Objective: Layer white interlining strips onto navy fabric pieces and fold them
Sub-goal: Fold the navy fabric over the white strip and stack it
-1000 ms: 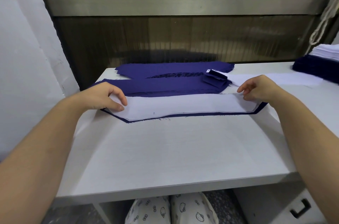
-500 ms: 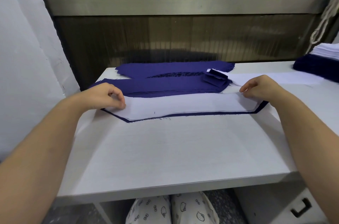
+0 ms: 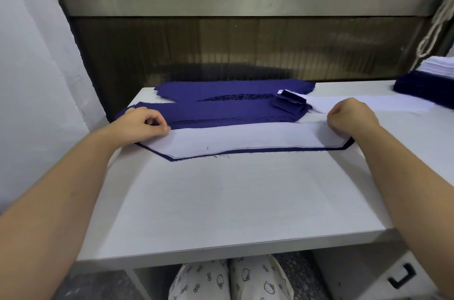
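— While the left grip [image 3: 145,125] pinches the far edge of the long white interlining strip [image 3: 245,139] at its left end, where exactly does that strip lie?

— Flat on the navy fabric piece [image 3: 282,151], whose dark border shows along the near edge and at both angled ends. Both rest on the white surface [image 3: 233,201], just in front of the stack of navy fabric pieces [image 3: 221,113].

— How will it handle?

— Light and limp, I judge. Thin interlining probably slides over the cloth. So the two layers want pinching together at the ends, along the far edge, and turning over as one.

— And the right grip [image 3: 351,120]?

— Clenched on the strip's right end at the far edge. Its fingertips are tucked under, so I cannot tell whether it catches the navy layer too. Farther right, a pile of navy and white pieces [image 3: 422,81] sits at the surface's far corner.
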`<action>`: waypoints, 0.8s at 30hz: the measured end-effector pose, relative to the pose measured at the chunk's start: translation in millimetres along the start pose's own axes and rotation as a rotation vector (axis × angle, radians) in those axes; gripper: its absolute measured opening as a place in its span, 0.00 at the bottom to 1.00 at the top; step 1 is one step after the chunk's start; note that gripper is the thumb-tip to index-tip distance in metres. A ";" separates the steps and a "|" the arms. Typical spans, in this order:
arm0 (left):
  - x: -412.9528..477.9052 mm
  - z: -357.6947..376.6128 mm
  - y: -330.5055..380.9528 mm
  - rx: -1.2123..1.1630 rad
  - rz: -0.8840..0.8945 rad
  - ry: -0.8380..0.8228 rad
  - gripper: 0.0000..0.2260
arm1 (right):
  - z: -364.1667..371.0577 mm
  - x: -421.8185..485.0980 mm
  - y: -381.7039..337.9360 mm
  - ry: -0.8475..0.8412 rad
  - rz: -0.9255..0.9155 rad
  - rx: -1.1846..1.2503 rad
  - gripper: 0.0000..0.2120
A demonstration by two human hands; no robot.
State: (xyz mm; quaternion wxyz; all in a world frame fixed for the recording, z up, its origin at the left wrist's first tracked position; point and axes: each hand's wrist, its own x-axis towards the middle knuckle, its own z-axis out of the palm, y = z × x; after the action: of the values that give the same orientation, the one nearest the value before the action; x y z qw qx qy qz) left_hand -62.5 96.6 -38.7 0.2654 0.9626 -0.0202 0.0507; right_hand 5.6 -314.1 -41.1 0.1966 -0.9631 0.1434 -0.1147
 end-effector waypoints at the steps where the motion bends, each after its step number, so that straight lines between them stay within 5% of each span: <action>1: 0.4 2.0 0.4 -0.032 -0.019 0.029 0.06 | 1.0 -1.8 -4.0 0.027 -0.020 0.005 0.10; 11: 47.5 15.6 15.4 0.025 -0.051 0.266 0.07 | 16.0 9.1 -76.3 0.133 -0.559 -0.047 0.15; 18: 103.4 27.2 30.9 -0.017 -0.040 0.277 0.10 | 48.9 42.1 -128.3 0.046 -0.654 -0.258 0.16; 24: 136.6 36.4 39.8 0.333 0.043 0.256 0.17 | 73.4 59.3 -145.0 0.035 -0.682 -0.391 0.16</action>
State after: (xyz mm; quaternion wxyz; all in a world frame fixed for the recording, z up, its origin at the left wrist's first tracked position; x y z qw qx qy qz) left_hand 73.9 42.1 -34.7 0.1021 0.9781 0.0018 0.1811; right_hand 114.8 -180.0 -37.4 -0.0425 -0.9727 -0.1623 -0.1604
